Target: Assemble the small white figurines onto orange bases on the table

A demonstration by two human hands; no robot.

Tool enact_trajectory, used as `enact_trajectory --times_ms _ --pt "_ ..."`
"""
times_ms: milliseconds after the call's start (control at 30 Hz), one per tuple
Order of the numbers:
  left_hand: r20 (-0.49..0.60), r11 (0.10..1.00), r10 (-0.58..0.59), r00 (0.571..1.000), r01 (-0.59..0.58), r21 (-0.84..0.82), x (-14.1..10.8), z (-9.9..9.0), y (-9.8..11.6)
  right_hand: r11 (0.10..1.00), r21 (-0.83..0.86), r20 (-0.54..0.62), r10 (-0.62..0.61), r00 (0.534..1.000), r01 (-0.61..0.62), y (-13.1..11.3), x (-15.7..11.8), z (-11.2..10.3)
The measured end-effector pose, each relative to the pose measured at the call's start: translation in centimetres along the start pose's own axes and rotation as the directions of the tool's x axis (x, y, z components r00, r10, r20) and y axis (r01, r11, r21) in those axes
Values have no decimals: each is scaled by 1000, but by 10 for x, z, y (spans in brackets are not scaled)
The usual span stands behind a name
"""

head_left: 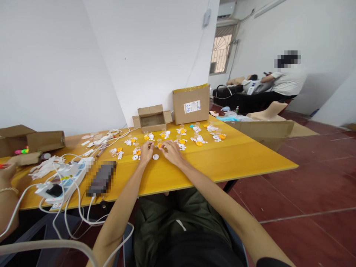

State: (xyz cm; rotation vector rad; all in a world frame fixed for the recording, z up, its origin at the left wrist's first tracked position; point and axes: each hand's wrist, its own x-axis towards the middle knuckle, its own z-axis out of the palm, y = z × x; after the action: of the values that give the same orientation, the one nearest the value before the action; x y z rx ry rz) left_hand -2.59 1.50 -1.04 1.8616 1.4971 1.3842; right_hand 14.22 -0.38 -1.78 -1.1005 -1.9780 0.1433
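Observation:
My left hand rests over the table with its fingertips pinched together; anything between them is too small to make out. Opposite it, my right hand has its thumb and fingers closed about a small orange plastic piece, partly covered by the fingertips. A round white disc lies flat between the two hands. Left of my left hand is another white disc. Small piles of white and orange plastic parts surround the hands, including an orange ring and a clear cup.
An open cardboard box and a taller closed carton stand at the table's back. To the left lie a power strip with trailing cables, a phone and another open box. Another person's hand shows at far left.

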Motion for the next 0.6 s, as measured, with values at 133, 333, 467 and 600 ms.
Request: enact_trajectory --times_ms 133,333,467,600 --pt "6 999 2 1000 -2 32 -1 0 5 996 -75 23 55 998 -53 3 0 2" --pt "31 998 -1 1000 -2 70 -4 -1 12 994 -109 169 45 985 -26 -3 0 0" --pt "50 997 23 998 -27 78 -4 -1 12 995 -94 141 46 989 -32 -4 0 -1" --pt "87 990 56 995 -67 121 -4 -1 12 990 -114 61 91 994 -84 0 1 -1"
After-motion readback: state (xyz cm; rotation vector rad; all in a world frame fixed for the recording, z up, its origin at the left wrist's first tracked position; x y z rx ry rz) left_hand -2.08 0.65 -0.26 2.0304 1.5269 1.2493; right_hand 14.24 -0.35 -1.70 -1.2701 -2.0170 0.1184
